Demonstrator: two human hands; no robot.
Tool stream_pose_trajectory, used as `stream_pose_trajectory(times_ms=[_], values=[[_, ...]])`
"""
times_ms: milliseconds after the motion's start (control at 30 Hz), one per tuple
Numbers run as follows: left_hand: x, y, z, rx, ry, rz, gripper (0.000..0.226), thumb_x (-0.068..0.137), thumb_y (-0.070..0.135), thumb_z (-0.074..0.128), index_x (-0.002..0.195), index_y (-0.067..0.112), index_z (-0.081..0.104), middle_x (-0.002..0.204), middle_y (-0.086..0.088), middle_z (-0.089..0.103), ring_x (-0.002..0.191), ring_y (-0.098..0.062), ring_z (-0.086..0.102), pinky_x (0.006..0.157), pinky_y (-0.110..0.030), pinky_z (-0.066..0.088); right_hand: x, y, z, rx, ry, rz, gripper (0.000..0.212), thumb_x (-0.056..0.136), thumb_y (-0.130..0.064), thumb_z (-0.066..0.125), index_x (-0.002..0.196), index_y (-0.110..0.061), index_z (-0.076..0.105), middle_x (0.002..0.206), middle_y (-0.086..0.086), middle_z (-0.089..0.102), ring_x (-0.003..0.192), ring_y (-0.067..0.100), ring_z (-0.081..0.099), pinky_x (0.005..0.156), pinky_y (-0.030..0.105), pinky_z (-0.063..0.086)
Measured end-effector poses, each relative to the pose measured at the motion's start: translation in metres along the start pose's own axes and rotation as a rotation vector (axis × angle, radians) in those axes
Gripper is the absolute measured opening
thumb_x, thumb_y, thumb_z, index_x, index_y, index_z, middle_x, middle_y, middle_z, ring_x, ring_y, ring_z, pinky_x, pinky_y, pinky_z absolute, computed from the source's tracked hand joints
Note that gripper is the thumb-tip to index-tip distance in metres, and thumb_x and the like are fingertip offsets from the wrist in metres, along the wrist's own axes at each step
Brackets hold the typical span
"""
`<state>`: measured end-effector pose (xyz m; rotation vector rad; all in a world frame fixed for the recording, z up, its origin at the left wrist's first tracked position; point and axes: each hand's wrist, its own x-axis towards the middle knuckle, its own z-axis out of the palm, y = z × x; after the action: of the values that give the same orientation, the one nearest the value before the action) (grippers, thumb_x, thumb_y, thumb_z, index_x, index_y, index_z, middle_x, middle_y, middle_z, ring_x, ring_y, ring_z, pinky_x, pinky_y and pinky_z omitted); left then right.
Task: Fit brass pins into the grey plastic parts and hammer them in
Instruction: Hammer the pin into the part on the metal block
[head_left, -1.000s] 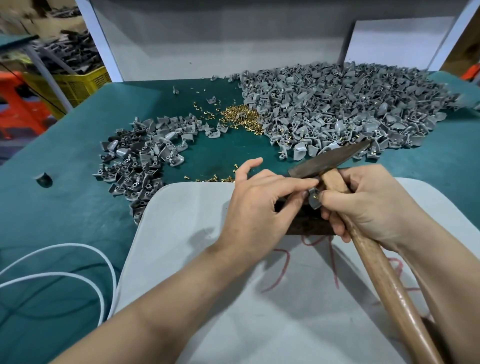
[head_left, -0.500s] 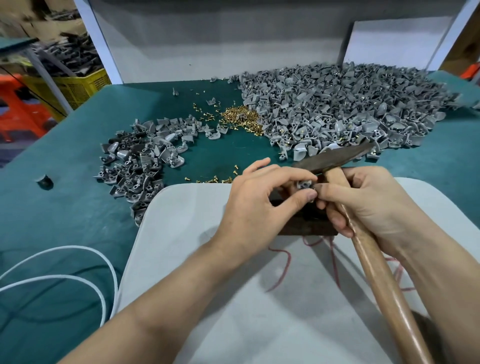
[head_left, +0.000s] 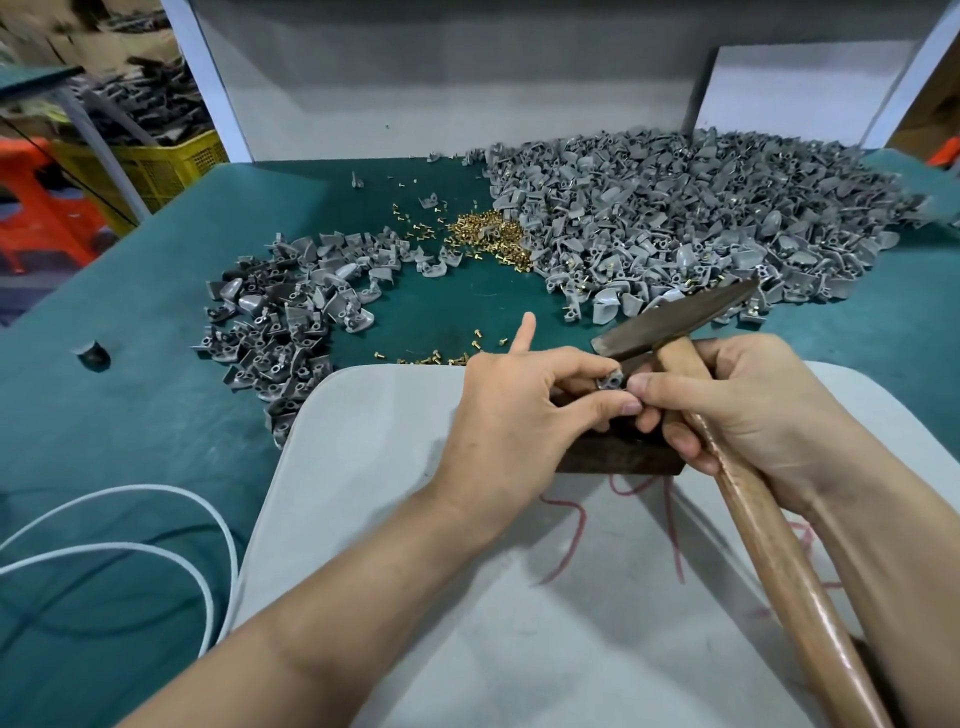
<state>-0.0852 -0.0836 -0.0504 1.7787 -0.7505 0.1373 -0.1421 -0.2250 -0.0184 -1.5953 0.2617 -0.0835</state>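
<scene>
Since the left hand (head_left: 519, 415) lifted its forefinger, the small grey plastic part (head_left: 609, 382) shows mid-frame, pinched between it and the right hand (head_left: 748, 405), which also grips the wooden-handled hammer (head_left: 675, 318); pin-fitting likely continues.

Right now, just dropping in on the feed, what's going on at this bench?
A person works over a dark block on a grey mat. The left hand pinches one grey plastic part, and the right hand touches it with thumb and forefinger while gripping the hammer close under its head. Whether a pin is seated is too small to tell. Loose brass pins lie behind, between a large pile of grey parts and a smaller pile.
</scene>
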Motion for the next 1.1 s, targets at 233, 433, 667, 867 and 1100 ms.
stream_pose_trajectory(times_ms=[233,433,667,867,1100], values=[[-0.0005,0.0001,0.0025,0.024,0.013,0.021,0.012,0.073,0.013,0.078,0.083,0.006,0.074,0.072,0.006,0.070,0.052,0.001,0.058,0.119,-0.023,0.005,0.0016,-0.0006,0.0023,-0.042,-0.002,0.013,0.027,0.085,0.006,0.057,0.058,0.004,0.054,0.035,0.003,0.050,0.023,0.007,0.038,0.028,0.012,0.030],[-0.0006,0.0010,0.0023,0.050,0.022,0.019,0.012,0.074,0.013,0.078,0.083,0.005,0.074,0.065,0.001,0.070,0.055,-0.007,0.059,0.120,-0.032,0.012,0.0021,0.0016,0.0021,-0.038,0.017,0.002,0.027,0.084,0.009,0.057,0.057,0.003,0.055,0.042,0.007,0.054,0.025,0.009,0.040,0.026,0.016,0.031],[-0.0012,-0.0002,0.0032,0.024,0.022,0.047,0.014,0.075,0.015,0.075,0.085,0.006,0.074,0.082,0.011,0.068,0.054,0.001,0.055,0.119,-0.030,0.014,0.0034,0.0046,0.0008,-0.053,0.022,-0.012,0.028,0.084,0.006,0.057,0.056,0.000,0.057,0.042,0.007,0.053,0.027,0.011,0.041,0.028,0.017,0.034],[-0.0008,-0.0004,0.0028,0.030,0.032,0.058,0.014,0.076,0.017,0.073,0.087,0.008,0.074,0.078,0.009,0.068,0.056,0.000,0.057,0.118,-0.024,0.014,0.0054,0.0086,-0.0011,-0.053,0.018,-0.019,0.034,0.083,0.002,0.061,0.052,-0.009,0.067,0.049,0.015,0.055,0.030,0.015,0.043,0.029,0.021,0.036],[0.0000,-0.0019,0.0026,0.035,0.030,0.056,0.015,0.077,0.013,0.075,0.090,0.006,0.074,0.063,0.020,0.058,0.057,0.006,0.054,0.117,-0.022,0.016,0.0017,0.0053,0.0051,0.017,0.031,-0.042,0.032,0.084,0.010,0.055,0.054,-0.001,0.055,0.041,0.005,0.053,0.028,0.011,0.044,0.028,0.019,0.036]])
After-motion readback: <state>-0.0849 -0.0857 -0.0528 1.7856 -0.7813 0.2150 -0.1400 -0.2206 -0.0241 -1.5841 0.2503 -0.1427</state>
